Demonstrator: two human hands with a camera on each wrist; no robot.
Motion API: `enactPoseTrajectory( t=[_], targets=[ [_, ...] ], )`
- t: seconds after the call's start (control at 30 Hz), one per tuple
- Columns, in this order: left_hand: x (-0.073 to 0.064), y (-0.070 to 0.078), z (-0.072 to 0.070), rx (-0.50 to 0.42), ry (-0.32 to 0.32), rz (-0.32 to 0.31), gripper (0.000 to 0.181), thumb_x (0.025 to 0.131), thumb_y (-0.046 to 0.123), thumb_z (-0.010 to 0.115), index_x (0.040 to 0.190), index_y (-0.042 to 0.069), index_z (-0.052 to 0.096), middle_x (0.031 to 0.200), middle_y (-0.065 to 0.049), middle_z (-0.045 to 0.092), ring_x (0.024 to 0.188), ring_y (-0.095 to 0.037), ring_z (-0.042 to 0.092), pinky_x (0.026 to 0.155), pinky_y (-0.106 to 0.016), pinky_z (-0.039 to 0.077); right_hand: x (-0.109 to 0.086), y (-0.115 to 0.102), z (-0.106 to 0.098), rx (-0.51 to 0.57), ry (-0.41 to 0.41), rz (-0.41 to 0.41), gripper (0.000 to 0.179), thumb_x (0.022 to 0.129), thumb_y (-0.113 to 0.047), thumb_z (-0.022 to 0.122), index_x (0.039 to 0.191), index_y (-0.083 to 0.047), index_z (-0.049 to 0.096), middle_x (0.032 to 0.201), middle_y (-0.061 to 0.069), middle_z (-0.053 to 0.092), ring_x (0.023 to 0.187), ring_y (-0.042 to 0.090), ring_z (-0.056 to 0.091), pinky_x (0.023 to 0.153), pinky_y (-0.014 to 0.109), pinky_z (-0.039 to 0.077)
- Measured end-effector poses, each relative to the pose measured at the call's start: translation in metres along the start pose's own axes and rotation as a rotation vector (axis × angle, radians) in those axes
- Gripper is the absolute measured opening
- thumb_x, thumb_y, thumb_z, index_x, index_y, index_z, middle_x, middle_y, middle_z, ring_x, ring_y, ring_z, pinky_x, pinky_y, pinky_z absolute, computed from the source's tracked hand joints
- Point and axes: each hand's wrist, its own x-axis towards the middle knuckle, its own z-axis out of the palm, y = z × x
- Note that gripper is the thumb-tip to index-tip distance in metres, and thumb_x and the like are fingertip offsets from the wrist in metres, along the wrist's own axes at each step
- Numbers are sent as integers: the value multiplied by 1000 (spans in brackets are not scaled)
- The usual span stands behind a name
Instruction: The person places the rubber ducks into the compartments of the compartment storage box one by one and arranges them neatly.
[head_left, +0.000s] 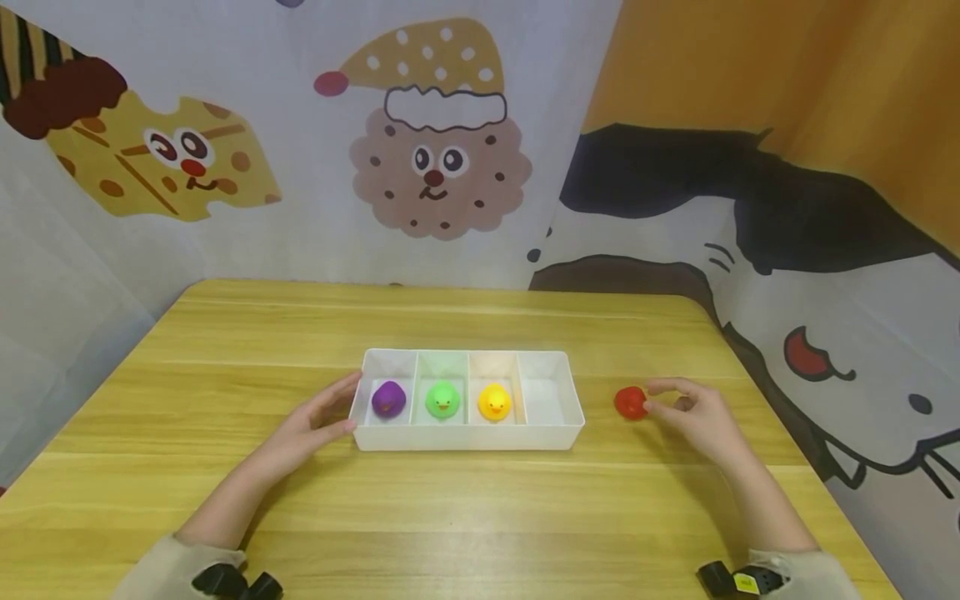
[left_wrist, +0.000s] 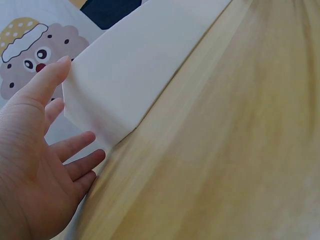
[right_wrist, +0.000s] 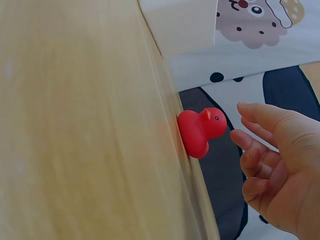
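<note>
A white tray (head_left: pixel 468 439) with a row of compartments holds a purple toy duck (head_left: pixel 388 400), a green toy duck (head_left: pixel 442 400) and a yellow toy duck (head_left: pixel 495 402); its rightmost compartment is bare. My left hand (head_left: pixel 311 425) is at the tray's left end, thumb by the front corner and fingers extended loosely beside the end wall. To the right of the tray, a red toy duck (right_wrist: pixel 197 131) sits upright on the table. Just right of it is my right hand (head_left: pixel 693 414), thumb and fingers spread, with a gap to the duck in the right wrist view.
The wooden table (head_left: pixel 465 517) runs back to a curtain (head_left: pixel 300 242) printed with cartoon figures. Between the tray and the red duck lies a short stretch of tabletop. The table's right edge slants down beyond my right hand.
</note>
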Motion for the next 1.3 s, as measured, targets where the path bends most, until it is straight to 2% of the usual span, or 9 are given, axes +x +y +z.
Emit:
enactPoseTrajectory(
  t=[0.2,0.33,0.43,0.57,0.63,0.87,1.3],
  targets=[
    [0,0,0,-2,-2,15,63,95,7,58,151,13,29,148,-21,35,129,-41,38,102,-62,28,1,5,4,19,-9,1,39,85,-29,75,114,-4,67,103,13,66,49,9,43,40,26,38],
    [1,0,0,-3,-10,32,63,96,6,56,152,10,27,148,-23,34,129,-43,38,101,-62,29,2,7,7,51,-24,32,38,84,-29,76,113,-6,67,81,15,64,47,9,43,40,26,37],
    [0,-1,-1,-5,-17,39,63,96,6,56,151,9,27,148,-23,34,129,-43,38,102,-52,34,3,9,10,76,-44,51,38,84,-28,76,114,-7,67,68,16,60,47,10,44,40,27,38],
    [1,-2,-1,-16,-24,48,62,96,5,56,151,7,27,148,-24,34,129,-42,38,99,-31,38,5,13,13,105,-63,60,40,84,-27,76,116,-5,66,74,15,63,48,13,47,42,26,41],
    [1,-2,-1,-20,-26,51,62,96,4,56,151,7,27,148,-24,34,128,-43,38,98,-26,37,6,15,15,112,-66,60,40,84,-26,75,116,-5,65,79,15,64,49,14,48,42,26,42],
    [1,-2,-1,-13,-24,53,62,96,5,56,151,6,27,147,-24,34,128,-43,39,99,-29,37,7,16,19,81,-42,41,39,84,-26,76,115,-5,66,97,13,66,49,13,48,42,26,41],
    [0,1,-1,-6,-22,38,62,96,6,56,151,8,27,148,-23,34,128,-42,39,100,-36,38,6,9,20,55,-17,49,35,84,-23,76,112,-5,67,78,12,65,46,10,43,37,26,36]
  ],
)
